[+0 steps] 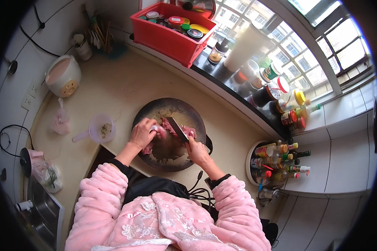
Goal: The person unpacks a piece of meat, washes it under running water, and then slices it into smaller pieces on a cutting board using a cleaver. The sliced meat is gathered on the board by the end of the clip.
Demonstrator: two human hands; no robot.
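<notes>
A round wooden chopping board [169,157] with a dark, worn surface lies in front of me on the counter. My right hand [196,150] grips the handle of a kitchen knife [177,129], its broad dark blade pointing away and to the left. Beneath and beside the blade lies raw red meat [189,131], partly hidden by it. Between the fingers of my left hand [142,133] is a pale pink piece of meat [159,131], blurred, left of the blade. More meat [147,149] sits at the board's left edge, below that hand.
Left of the board are a plastic strainer [102,128] with scraps inside, a tied plastic bag [61,120] and a white pot [62,75]. A red crate [169,44] of jars occupies the sill. Bottles stand in a white tray [250,168] at right. Black cables [201,191] hang near my waist.
</notes>
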